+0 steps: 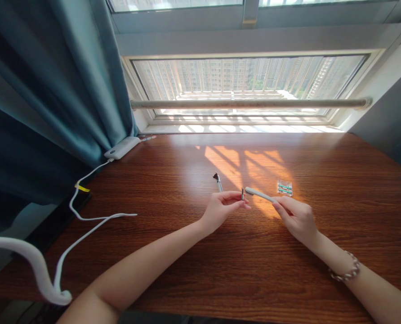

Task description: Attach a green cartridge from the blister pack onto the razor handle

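Note:
Over the middle of the wooden table (200,261), my left hand (222,209) pinches a razor cartridge (242,194), a small thin piece with dark and pale green edges, held upright between thumb and fingers. My right hand (298,220) is closed round the end of a white toothbrush (261,194). Its head points left, bristles down, just beside the cartridge; whether they touch I cannot tell. Just beyond my left hand lies a silvery handle (219,184) with a dark end, partly covered by the hand. A clear pack (284,187) with green-striped cartridges rests beyond my right hand.
A white power strip (122,147) sits at the far left by the blue curtain (86,67), its white cable (74,204) running over the left side. A curved white stand (35,265) rises at the near left. The window (251,81) closes off the back.

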The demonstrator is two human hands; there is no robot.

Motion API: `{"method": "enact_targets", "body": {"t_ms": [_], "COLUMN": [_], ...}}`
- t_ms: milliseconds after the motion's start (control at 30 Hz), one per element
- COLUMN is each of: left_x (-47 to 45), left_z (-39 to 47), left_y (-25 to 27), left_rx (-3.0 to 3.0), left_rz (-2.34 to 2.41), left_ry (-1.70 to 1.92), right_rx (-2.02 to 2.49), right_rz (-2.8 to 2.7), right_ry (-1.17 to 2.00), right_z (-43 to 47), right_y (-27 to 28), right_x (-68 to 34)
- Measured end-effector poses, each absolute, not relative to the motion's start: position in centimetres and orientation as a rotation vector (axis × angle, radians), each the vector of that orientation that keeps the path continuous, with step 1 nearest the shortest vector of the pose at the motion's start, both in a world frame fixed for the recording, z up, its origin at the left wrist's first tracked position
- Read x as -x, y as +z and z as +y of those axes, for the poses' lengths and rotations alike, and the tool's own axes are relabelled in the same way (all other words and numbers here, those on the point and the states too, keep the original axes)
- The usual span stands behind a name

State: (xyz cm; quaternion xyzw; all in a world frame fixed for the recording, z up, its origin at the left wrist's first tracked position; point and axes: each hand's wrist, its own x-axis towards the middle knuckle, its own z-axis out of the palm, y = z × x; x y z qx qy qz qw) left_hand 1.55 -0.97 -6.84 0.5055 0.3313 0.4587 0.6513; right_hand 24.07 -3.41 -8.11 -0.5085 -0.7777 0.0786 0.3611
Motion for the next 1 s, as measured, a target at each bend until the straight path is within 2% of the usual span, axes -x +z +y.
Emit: {"method": "enact_targets", "body": {"t_ms": [233,567,1000], "left_x": [-1.57,-1.56,-1.36], "left_z": [-0.85,-0.81,-0.49], "left_y": [-7.06,-7.01,-7.15], "left_rx": [-1.148,-1.106,-1.104], "left_rz": [0.782,0.680,0.730], "left_ry": [0.949,1.003,1.023], "right_rx": [1.388,1.367,1.330], "right_rz": [-2.060,-2.073,-2.122], "right_ry": [0.086,0.009,0.013], "right_z": [-3.21,-3.29,-3.23], "right_y": [-8.33,-7.71,-7.93], "right_x": [-24.04,-23.74,-23.99]}}
